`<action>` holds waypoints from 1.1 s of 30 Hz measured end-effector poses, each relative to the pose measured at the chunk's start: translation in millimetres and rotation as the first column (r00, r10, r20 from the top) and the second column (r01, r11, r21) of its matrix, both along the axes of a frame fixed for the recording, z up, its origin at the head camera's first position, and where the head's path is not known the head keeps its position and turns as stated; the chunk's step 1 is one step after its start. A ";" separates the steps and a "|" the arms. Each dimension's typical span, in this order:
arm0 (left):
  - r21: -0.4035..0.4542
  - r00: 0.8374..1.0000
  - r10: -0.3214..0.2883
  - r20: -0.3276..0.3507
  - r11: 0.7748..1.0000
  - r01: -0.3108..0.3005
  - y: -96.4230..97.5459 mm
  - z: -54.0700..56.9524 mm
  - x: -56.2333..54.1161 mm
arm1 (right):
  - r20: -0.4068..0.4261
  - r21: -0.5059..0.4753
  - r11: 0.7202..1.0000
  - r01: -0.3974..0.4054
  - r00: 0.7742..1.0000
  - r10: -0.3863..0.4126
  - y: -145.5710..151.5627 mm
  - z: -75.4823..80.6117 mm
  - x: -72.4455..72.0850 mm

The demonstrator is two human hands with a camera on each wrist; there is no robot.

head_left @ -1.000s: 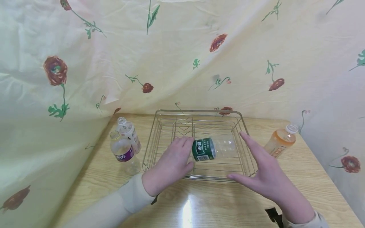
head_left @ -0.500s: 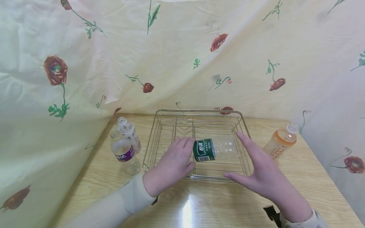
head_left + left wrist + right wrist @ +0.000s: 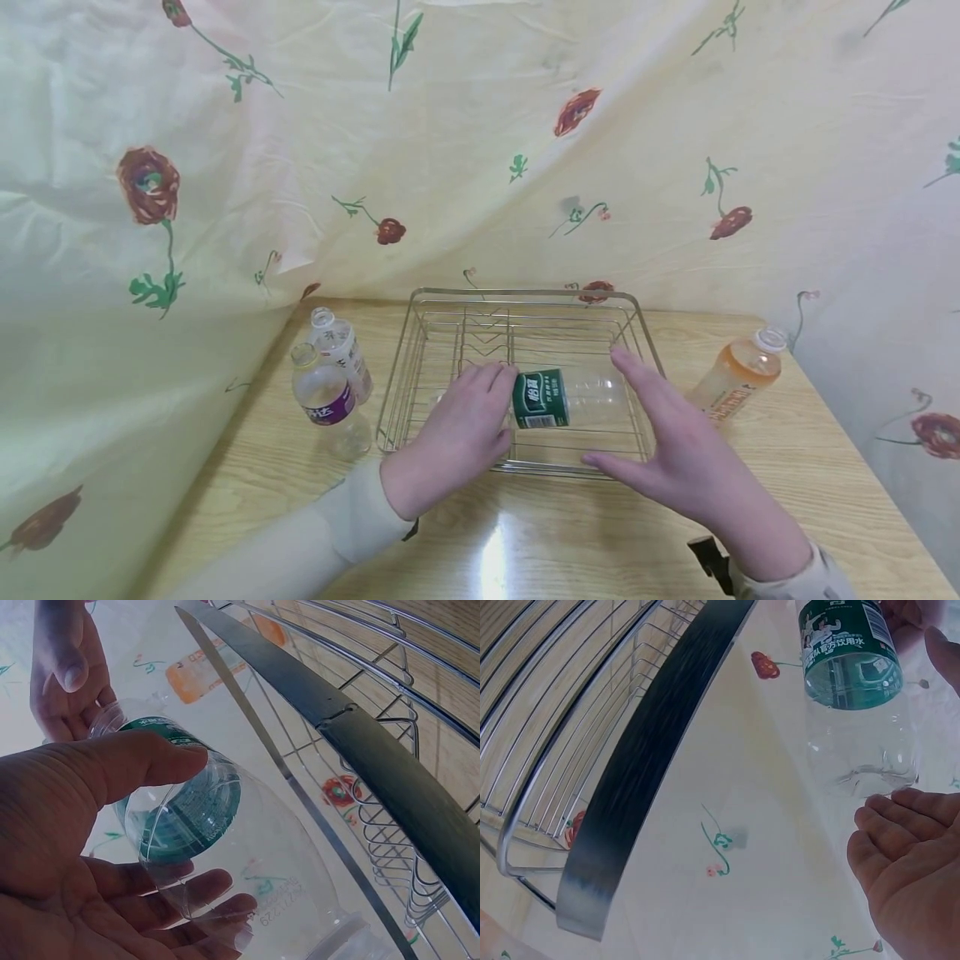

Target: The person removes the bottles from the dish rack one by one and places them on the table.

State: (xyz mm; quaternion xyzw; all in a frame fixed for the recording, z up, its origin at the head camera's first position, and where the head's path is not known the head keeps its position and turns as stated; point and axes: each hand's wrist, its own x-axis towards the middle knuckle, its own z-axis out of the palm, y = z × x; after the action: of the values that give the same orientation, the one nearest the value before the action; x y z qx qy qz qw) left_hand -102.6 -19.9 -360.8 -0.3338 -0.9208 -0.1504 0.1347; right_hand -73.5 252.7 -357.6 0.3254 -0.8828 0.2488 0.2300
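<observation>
My left hand (image 3: 453, 437) grips a clear plastic water bottle (image 3: 542, 398) with a green label. The bottle lies sideways over the wire rack (image 3: 525, 292); its neck end is hidden behind that hand in the head view. In the left wrist view, thumb and fingers wrap around the bottle (image 3: 262, 840), neck toward the lower right. My right hand (image 3: 678, 454) holds nothing; its thumb and fingers are spread wide around the bottle's base end. Its fingertips come right at the base of the bottle (image 3: 859, 735) in the right wrist view.
Left of the rack stand two capless bottles, one with a purple label (image 3: 330, 408) and a clear one (image 3: 337, 342) behind it. An orange-tinted bottle (image 3: 750, 360) stands to the right. Floral cloth (image 3: 465, 150) hangs behind the wooden table (image 3: 442, 550).
My right hand has shifted left, closer to the bottle's base. My left hand and the bottle have moved slightly to the right.
</observation>
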 end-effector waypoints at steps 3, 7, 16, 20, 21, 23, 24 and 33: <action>-0.015 1.000 -0.004 -0.007 1.000 0.003 0.6 0.2 0.5 | -0.023 0.022 1.000 -0.005 1.000 0.006 -2.0 0.1 -0.7; -0.032 1.000 -0.007 -0.014 0.999 0.006 1.6 0.3 1.5 | -0.054 0.062 0.998 -0.002 0.999 0.005 -4.0 0.9 -2.0; -0.050 0.999 -0.012 -0.033 0.999 0.010 4.0 0.5 3.1 | -0.069 0.114 0.993 0.004 0.998 0.004 -6.3 1.8 -2.7; -0.071 0.999 -0.011 -0.050 0.997 0.008 4.8 1.1 4.2 | -0.073 0.125 0.992 0.000 0.997 0.009 -8.0 2.3 -2.5; -0.077 0.999 -0.010 -0.052 0.997 0.006 5.1 1.4 4.7 | -0.075 0.128 0.992 -0.001 0.997 0.010 -8.5 2.3 -2.7; -0.087 0.998 -0.006 -0.055 0.996 0.001 5.6 1.7 5.5 | -0.075 0.134 0.991 -0.007 0.997 0.018 -9.6 2.2 -3.1; -0.093 0.998 -0.003 -0.056 0.996 -0.002 5.9 1.7 5.9 | -0.076 0.138 0.990 -0.010 0.997 0.020 -10.1 2.0 -3.2; -0.087 0.997 -0.020 -0.071 0.996 0.014 7.3 0.8 8.6 | -0.077 0.169 0.985 -0.037 0.996 0.051 -15.6 3.4 -3.6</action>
State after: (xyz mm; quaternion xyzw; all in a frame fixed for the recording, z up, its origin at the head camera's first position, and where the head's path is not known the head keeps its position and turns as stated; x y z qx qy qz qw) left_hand -94.0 -12.6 -360.0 -0.3523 -0.9181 -0.0998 0.1517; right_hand -77.1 237.1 -354.2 0.3729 -0.8831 0.1652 0.2317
